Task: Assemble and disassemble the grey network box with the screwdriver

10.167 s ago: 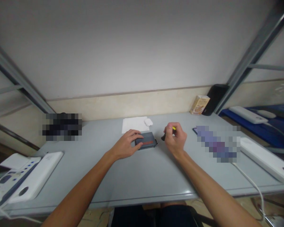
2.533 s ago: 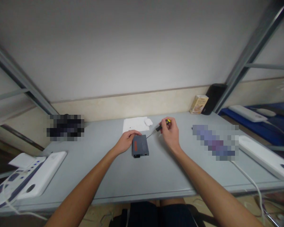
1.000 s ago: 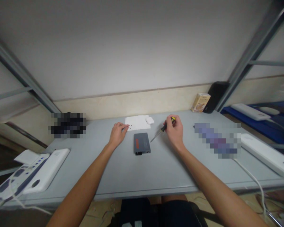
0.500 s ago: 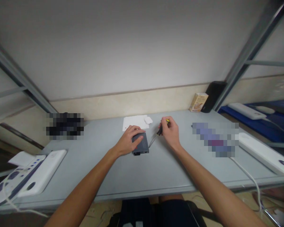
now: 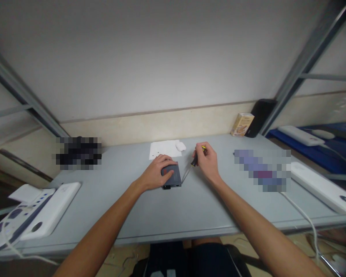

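Note:
A small dark grey box-shaped device [image 5: 175,175] with ports on its near side lies on the grey table [image 5: 127,215]. My left hand [image 5: 157,171] grips it from the left, thumb on its top and fingers over its far edge. In my closed right hand [image 5: 207,159] is a screwdriver [image 5: 193,161] with a black and yellow handle. Its thin shaft slants down to the left, and the tip meets the device's right side near the front corner. Behind the device lies a white sheet of paper [image 5: 164,148] with a few tiny dark specks and a crumpled white piece [image 5: 180,146] on it.
White power strips [image 5: 53,211] and cables lie at the left edge. On the right are a blurred-out object [image 5: 259,171], a long white case [image 5: 323,188] and a white cable [image 5: 301,215]. A small carton [image 5: 242,125] and a black speaker-like object [image 5: 261,117] stand at the back right.
The hands and the device stay almost in place. The screwdriver handle has tilted slightly more upright in my right hand, its tip still at the device's right side.

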`<move>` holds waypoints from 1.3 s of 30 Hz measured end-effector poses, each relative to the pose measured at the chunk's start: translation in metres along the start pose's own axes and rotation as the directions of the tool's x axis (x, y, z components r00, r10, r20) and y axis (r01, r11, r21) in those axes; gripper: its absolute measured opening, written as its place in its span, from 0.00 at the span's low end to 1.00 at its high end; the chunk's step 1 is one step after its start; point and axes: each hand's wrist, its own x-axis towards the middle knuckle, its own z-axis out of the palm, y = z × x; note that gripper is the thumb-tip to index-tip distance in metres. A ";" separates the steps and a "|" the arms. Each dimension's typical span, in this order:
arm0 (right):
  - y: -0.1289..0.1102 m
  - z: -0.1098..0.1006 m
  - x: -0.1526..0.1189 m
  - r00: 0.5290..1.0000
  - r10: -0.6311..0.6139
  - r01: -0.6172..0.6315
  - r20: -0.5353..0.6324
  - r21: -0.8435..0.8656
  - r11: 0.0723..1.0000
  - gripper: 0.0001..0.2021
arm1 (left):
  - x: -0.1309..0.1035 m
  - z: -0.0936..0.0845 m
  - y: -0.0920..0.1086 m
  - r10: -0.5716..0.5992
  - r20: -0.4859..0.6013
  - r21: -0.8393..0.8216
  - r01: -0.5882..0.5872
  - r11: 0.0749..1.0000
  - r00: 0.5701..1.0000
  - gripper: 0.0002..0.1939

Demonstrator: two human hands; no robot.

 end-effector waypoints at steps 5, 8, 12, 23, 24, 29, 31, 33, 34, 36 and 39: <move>0.000 -0.002 0.005 0.994 0.019 -0.012 -0.105 0.064 0.998 0.19 | 0.000 -0.003 0.005 -0.005 -0.011 -0.006 0.004 1.000 1.000 0.14; 0.000 -0.003 0.008 0.988 0.052 -0.035 -0.143 0.123 0.992 0.20 | 0.000 -0.002 0.007 0.007 -0.021 -0.016 -0.008 1.000 1.000 0.14; 0.003 -0.002 0.010 0.989 0.058 -0.034 -0.133 0.170 0.985 0.20 | 0.002 0.001 0.003 0.016 -0.046 -0.036 -0.017 0.999 0.999 0.11; 0.007 -0.003 0.010 0.986 0.079 -0.051 -0.143 0.189 0.981 0.21 | 0.001 -0.008 -0.038 -0.127 -0.333 0.118 0.175 0.978 0.934 0.09; 0.007 -0.003 0.010 0.986 0.084 -0.056 -0.145 0.187 0.981 0.21 | -0.001 -0.010 -0.047 -0.157 -0.346 0.163 0.224 0.961 0.925 0.10; 0.009 -0.002 0.011 0.986 0.087 -0.062 -0.145 0.171 0.983 0.21 | -0.011 -0.014 -0.086 -0.269 -0.373 0.236 0.371 0.898 0.888 0.13; 0.009 -0.003 0.010 0.984 0.095 -0.068 -0.153 0.172 0.983 0.22 | -0.013 -0.012 -0.093 -0.270 -0.355 0.239 0.367 0.899 0.895 0.14; 0.009 -0.003 0.010 0.980 0.111 -0.083 -0.164 0.172 0.982 0.22 | -0.013 -0.011 -0.096 -0.266 -0.336 0.248 0.358 0.900 0.903 0.14; 0.009 -0.003 0.010 0.979 0.119 -0.090 -0.166 0.171 0.981 0.22 | -0.013 -0.010 -0.097 -0.266 -0.331 0.254 0.357 0.899 0.905 0.15; 0.009 -0.004 0.010 0.977 0.125 -0.095 -0.171 0.170 0.981 0.22 | -0.014 -0.009 -0.097 -0.270 -0.324 0.265 0.361 0.894 0.907 0.15; 0.009 -0.004 0.011 0.977 0.123 -0.093 -0.174 0.169 0.981 0.22 | -0.015 -0.010 -0.097 -0.281 -0.323 0.260 0.370 0.892 0.904 0.15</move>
